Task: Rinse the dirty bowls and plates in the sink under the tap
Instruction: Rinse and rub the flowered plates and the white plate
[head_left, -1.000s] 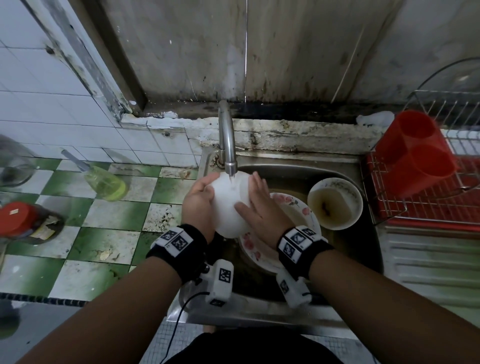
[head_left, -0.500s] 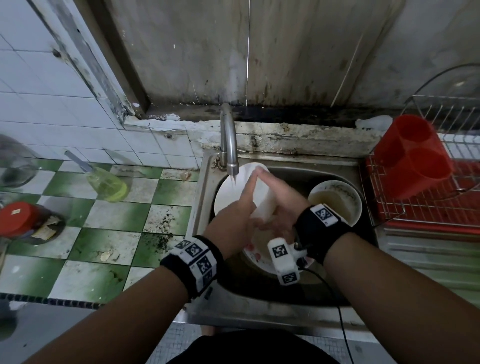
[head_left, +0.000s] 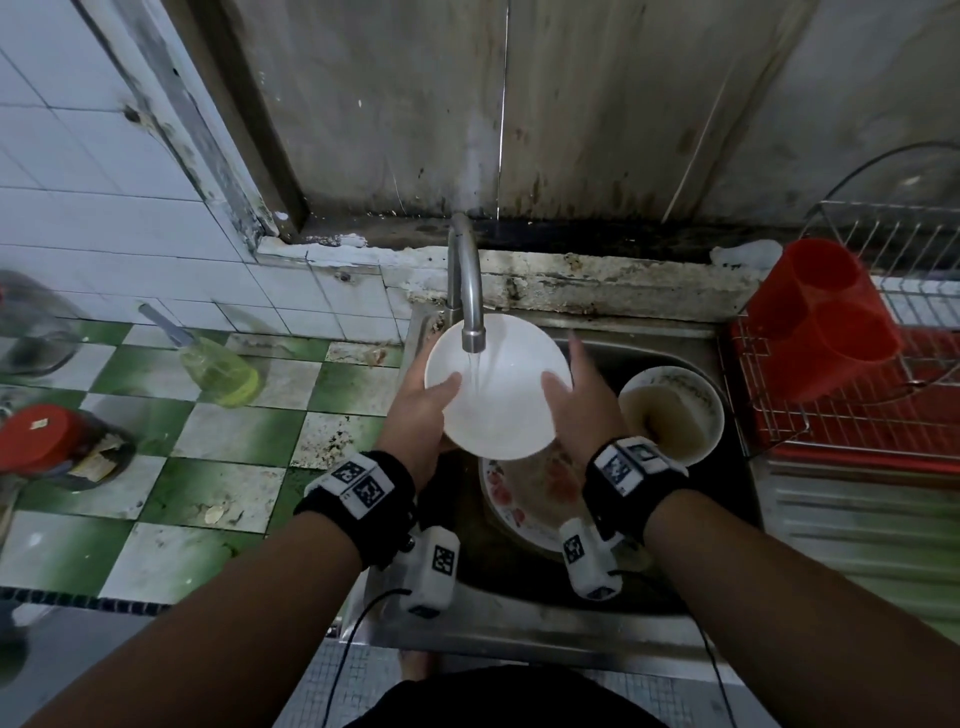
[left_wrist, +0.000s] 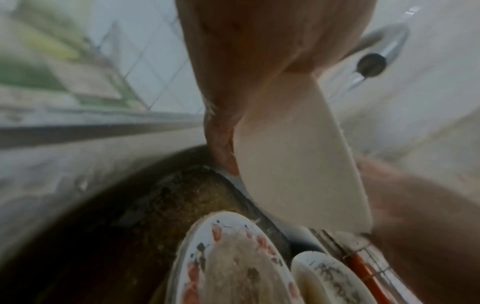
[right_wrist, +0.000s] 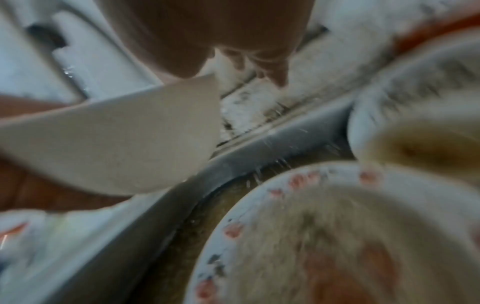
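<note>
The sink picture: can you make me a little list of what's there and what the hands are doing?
held dish: white bowl, mouth up, under the tap
water: running into the bowl
left hand: grips the bowl's left rim, thumb inside
right hand: grips its right rim
in the sink: flowered plate, dirty bowl holding murky water
right of the sink: red cutlery holder on a wire rack

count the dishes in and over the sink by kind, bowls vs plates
bowls: 2, the white bowl held under the tap by the left hand and right hand, and the dirty bowl in the sink
plates: 1, the floral plate
total: 3
</note>
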